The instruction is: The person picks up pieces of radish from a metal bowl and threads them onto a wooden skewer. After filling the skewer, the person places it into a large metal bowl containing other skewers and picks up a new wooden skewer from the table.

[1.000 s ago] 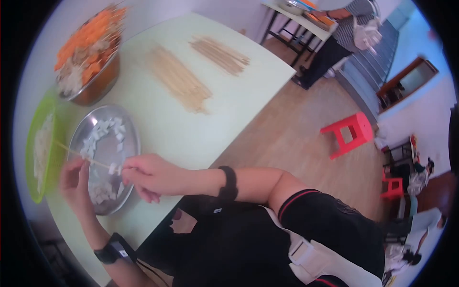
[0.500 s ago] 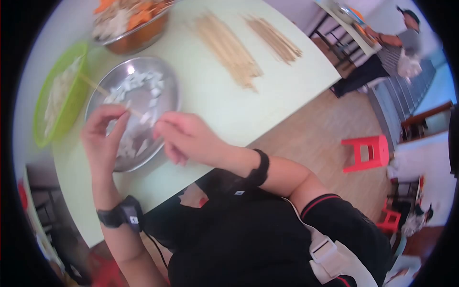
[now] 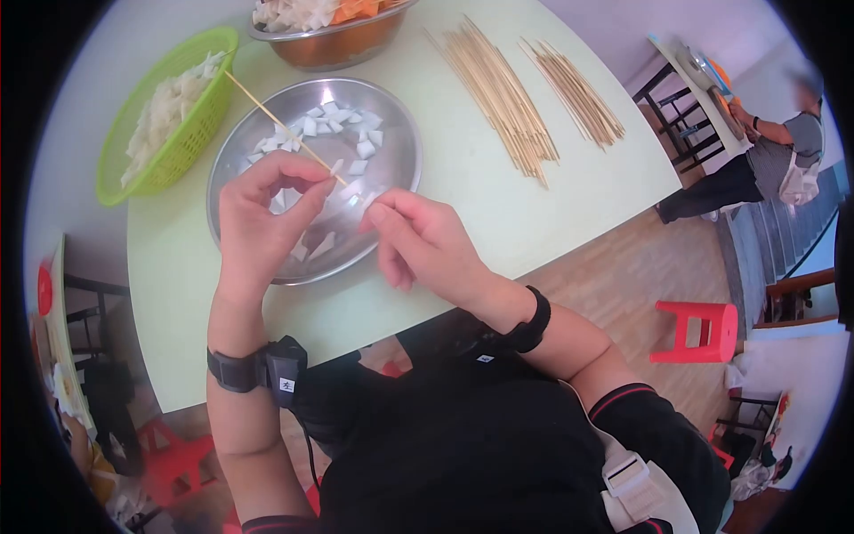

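Between thumb and fingers my left hand (image 3: 271,214) pinches a thin wooden skewer (image 3: 276,120), which slants across a round metal plate (image 3: 407,169). A small white piece (image 3: 337,166) is on the skewer near its lower tip. Just right of the tip, my right hand (image 3: 422,236) is closed on a small white piece (image 3: 372,198), partly hidden by the fingers. White chunks (image 3: 358,166) lie scattered on the plate, mostly along its upper part. A green basket (image 3: 191,147) with pale slices stands left of the plate.
A metal bowl (image 3: 342,44) with white and orange pieces stands behind the plate. Two groups of skewers, a larger (image 3: 503,102) and a smaller (image 3: 578,93), lie on the table's right. Red stools (image 3: 703,331) stand on the floor. Another person (image 3: 774,147) is at a far table.
The whole view has shifted, so the table and both hands appear farther right. Both hands stay close together over the plate, the left still holding the skewer.
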Motion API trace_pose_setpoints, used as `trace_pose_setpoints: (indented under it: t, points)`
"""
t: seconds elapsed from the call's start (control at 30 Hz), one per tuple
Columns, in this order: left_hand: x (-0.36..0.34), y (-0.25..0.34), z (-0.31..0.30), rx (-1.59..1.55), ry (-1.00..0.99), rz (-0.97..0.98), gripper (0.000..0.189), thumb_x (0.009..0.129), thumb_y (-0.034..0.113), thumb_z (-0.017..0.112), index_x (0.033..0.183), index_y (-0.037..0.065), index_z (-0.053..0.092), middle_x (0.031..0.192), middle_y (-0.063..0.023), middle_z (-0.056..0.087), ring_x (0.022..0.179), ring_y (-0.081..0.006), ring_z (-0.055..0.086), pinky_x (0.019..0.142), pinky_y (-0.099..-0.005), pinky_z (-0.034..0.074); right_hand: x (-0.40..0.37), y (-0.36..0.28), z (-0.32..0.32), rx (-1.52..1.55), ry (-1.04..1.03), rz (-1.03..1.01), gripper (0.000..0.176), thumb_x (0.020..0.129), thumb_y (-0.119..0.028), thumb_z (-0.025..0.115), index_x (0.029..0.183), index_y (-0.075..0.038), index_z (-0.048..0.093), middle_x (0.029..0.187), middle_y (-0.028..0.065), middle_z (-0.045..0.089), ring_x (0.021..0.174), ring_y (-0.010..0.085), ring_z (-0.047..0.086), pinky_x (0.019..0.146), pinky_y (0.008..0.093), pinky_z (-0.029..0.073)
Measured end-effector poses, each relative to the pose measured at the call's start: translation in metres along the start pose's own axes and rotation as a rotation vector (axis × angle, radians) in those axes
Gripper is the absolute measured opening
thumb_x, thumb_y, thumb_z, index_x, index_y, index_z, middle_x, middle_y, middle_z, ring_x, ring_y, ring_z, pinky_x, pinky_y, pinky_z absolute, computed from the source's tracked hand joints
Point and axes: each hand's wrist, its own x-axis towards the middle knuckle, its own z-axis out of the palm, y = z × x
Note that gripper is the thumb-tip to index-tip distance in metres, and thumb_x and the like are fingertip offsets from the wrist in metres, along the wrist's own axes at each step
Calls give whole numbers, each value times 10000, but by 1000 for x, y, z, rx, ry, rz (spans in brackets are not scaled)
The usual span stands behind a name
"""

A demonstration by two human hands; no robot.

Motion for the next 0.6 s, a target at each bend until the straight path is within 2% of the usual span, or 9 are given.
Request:
trace_pose_setpoints:
  t: [0.17, 0.23, 0.33, 0.4, 0.43, 0.5, 0.53, 0.6]
  points:
    - [-1, 0, -2, 14, -20, -3, 107, 767, -31, 672, 865, -12, 634, 831, -32, 629, 796, -104, 582, 759, -237, 460, -1, -1, -1, -8, -6, 12, 249, 981, -220, 417, 938, -19, 558, 531, 9, 519, 446, 71, 476, 443, 204, 387]
    - [-1, 3, -4, 31, -35, -18, 113, 779, -39, 671, 877, -15, 622, 853, -37, 621, 814, -109, 579, 777, -244, 460, -1, 1, 1, -16, 19, 4, 264, 981, -236, 415, 922, -14, 545, 516, 11, 513, 424, 57, 450, 430, 199, 362]
    - [1, 12, -16, 32, -80, -110, 118, 749, -10, 675, 864, -4, 647, 815, -24, 643, 756, -94, 586, 712, -230, 461, -3, 1, 2, -47, 55, -44, 248, 977, -221, 429, 924, -14, 556, 512, 3, 503, 425, 51, 443, 427, 196, 350]
    - [0, 12, -30, 157, -222, -236, 147, 735, 8, 712, 870, -1, 653, 834, -30, 622, 784, -96, 573, 702, -236, 455, -5, 4, 2, -70, 69, -91, 237, 973, -211, 438, 923, -14, 559, 509, 0, 496, 427, 47, 441, 427, 196, 345]
    - [-1, 11, -33, 165, -214, -244, 147, 735, 8, 712, 870, -1, 653, 834, -30, 622, 784, -96, 573, 702, -236, 455, -5, 5, 1, -100, 95, -143, 225, 969, -201, 448, 922, -14, 563, 506, -3, 489, 429, 44, 439, 426, 196, 339]
    - [-3, 8, -36, 327, -454, -376, 153, 695, 18, 727, 838, 11, 672, 794, -33, 592, 725, -110, 563, 647, -241, 441, -5, 5, 2, -104, 91, -155, 218, 966, -192, 452, 918, -11, 564, 504, -3, 485, 433, 41, 441, 426, 197, 337]
    - [-4, 6, -35, 331, -450, -382, 153, 695, 18, 727, 838, 11, 672, 794, -33, 592, 725, -110, 563, 647, -241, 441, -6, 4, 2, -115, 98, -166, 211, 963, -183, 457, 914, -9, 565, 502, -3, 482, 436, 38, 443, 426, 198, 335]
    - [-6, 1, -32, 396, -527, -210, 146, 679, 17, 727, 816, 16, 677, 758, -43, 544, 662, -135, 533, 611, -256, 429, -7, 4, 3, -128, 90, -161, 208, 961, -178, 459, 910, -8, 567, 503, -3, 481, 440, 37, 450, 427, 198, 336]
